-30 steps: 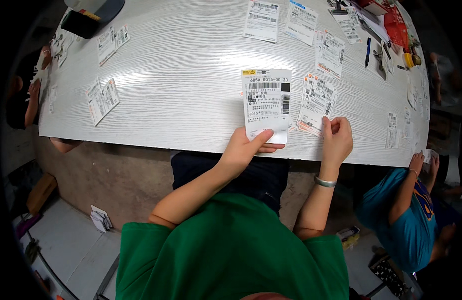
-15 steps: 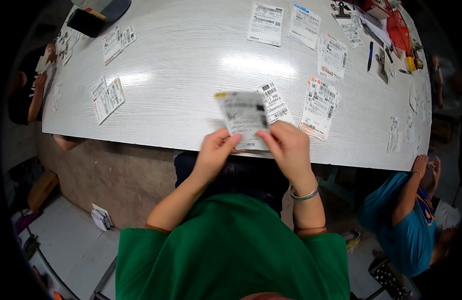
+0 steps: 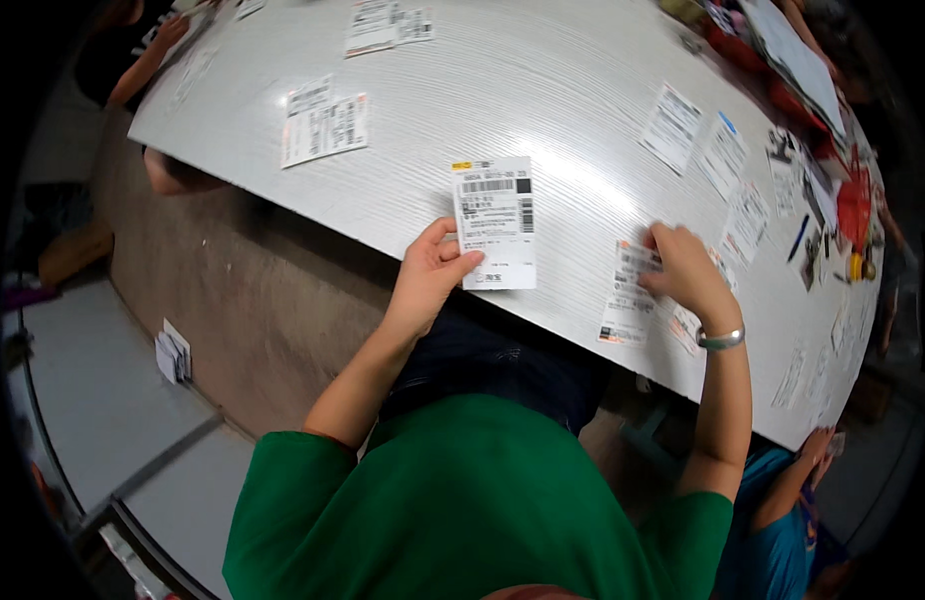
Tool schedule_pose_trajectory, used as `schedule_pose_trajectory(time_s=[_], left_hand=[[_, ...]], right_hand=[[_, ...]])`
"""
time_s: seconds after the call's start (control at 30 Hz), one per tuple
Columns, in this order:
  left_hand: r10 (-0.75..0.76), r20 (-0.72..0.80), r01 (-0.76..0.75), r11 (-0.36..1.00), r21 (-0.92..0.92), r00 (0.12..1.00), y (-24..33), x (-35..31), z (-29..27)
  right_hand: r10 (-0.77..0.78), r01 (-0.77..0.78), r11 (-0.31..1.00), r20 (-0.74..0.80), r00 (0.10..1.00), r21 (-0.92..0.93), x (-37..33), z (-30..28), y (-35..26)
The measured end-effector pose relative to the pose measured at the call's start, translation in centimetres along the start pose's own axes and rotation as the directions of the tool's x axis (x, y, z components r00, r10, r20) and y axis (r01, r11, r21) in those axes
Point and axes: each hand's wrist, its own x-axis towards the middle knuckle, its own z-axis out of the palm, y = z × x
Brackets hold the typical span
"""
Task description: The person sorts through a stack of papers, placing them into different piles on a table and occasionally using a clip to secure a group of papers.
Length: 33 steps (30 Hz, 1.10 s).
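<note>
My left hand (image 3: 430, 276) pinches the lower left edge of a white shipping label (image 3: 498, 225) with a yellow top corner, barcodes and a black square. It is held up just over the table's front edge. To its right, my right hand (image 3: 688, 270) has bent fingers at the upper right side of another shipping label (image 3: 626, 298), which has orange marks. This label seems gripped, though some fingertips are hidden. Partly covered by my right hand and wrist is a pile of orange-marked labels (image 3: 686, 327).
The light wood-grain table (image 3: 553, 110) holds label groups at left (image 3: 326, 130) and back right (image 3: 671, 128). Farther right lie a blue pen (image 3: 799, 238), a yellow roll (image 3: 861, 268) and a red basket (image 3: 855, 200). Other people sit at both ends.
My right hand has let go of the yellow-cornered label and moved right to the orange-marked labels. My left hand keeps that label. The view has turned, shifting the table.
</note>
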Motion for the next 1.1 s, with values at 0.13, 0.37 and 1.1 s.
schedule_pose_trajectory(time_s=[0.13,0.37,1.1], left_hand=[[0.094,-0.038,-0.094,0.995,-0.016,0.995,0.6,-0.3,-0.3],[0.278,0.009,-0.278,0.96,0.038,0.96,0.8,-0.3,-2.0],[0.714,-0.369,-0.302,0.624,0.72,0.596,10.5,7.4,-16.6]], right_hand=[[0.1,-0.108,0.994,0.193,0.976,0.034,-0.2,0.3,-0.4],[0.274,0.003,0.372,-0.113,0.955,0.928,0.2,2.3,-8.0],[0.072,0.085,0.414,-0.125,0.99,0.906,6.0,6.7,-17.1]])
